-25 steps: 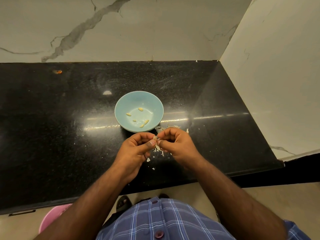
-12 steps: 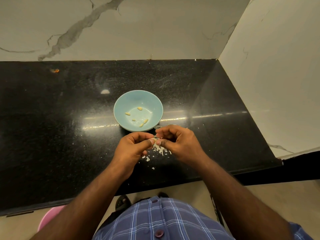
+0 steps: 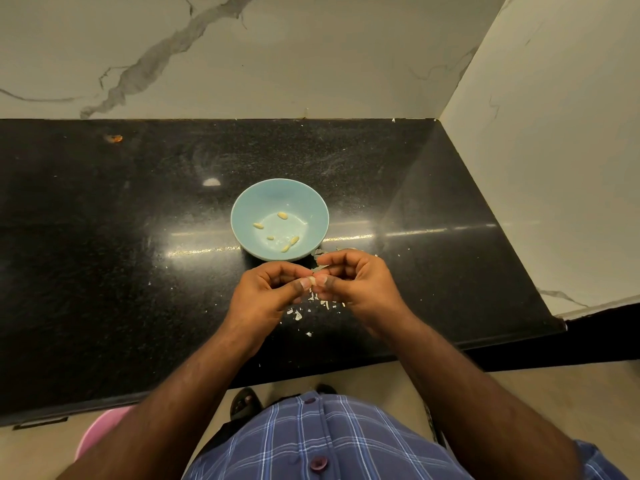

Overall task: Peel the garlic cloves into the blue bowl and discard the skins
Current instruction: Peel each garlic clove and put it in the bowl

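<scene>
A blue bowl stands on the black countertop and holds several peeled garlic cloves. Just in front of the bowl, my left hand and my right hand meet fingertip to fingertip and pinch one small garlic clove between them. Both hands have curled fingers. White garlic skins lie scattered on the counter beneath and beside my hands.
Marble walls rise behind the counter and on the right, forming a corner. A small orange scrap lies at the counter's back left. A pink bucket sits on the floor below the counter's front edge, left of my body.
My hands have stayed in front of the bowl, working the same clove; the right hand shifted slightly. The skins under the hands are more exposed.
</scene>
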### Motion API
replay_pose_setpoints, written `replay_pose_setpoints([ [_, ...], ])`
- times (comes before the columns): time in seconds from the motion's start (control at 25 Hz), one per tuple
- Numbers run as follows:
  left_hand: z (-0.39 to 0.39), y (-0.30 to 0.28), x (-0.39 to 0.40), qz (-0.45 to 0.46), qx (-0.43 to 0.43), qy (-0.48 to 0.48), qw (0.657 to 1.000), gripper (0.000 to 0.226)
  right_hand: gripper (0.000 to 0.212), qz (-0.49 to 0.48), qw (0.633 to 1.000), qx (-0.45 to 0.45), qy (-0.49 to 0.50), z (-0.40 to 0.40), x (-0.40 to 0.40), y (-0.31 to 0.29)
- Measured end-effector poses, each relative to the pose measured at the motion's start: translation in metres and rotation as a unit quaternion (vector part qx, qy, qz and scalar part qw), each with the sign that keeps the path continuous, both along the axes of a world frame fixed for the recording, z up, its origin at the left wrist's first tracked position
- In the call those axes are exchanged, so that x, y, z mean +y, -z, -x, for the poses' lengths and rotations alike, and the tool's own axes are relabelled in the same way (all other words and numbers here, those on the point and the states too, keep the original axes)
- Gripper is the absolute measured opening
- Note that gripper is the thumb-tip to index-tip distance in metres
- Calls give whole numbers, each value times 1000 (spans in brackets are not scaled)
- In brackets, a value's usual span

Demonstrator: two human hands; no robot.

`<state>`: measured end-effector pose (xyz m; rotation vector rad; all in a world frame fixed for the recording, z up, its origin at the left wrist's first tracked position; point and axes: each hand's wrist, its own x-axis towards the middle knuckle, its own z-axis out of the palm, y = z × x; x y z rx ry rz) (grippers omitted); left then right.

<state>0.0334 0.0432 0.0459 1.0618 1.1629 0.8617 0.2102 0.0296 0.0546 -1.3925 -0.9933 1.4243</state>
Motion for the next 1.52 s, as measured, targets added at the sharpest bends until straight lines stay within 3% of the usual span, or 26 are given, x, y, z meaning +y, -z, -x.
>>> replay_pose_setpoints([
  [0.12, 2, 0, 1, 23, -22, -11, 999, 11, 25, -62, 994, -85, -34, -5, -1, -1],
  [0.28, 3, 0, 0, 28, -17, -13, 999, 11, 31, -162, 951, -255, -73, -4, -5, -1],
  [0.48, 0, -4, -3, 5, -2, -11, 1000, 10, 31, -214, 917, -330, -72, 2, -6, -1],
  [0.8, -3, -3, -8, -36, 13, -25, 999, 9, 26, -133, 945, -297, -33, 8, -7, -3],
  [1.52, -7, 1, -10, -45, 22, -39, 998, 6, 20, -179, 923, -339, -28, 10, -7, -1],
])
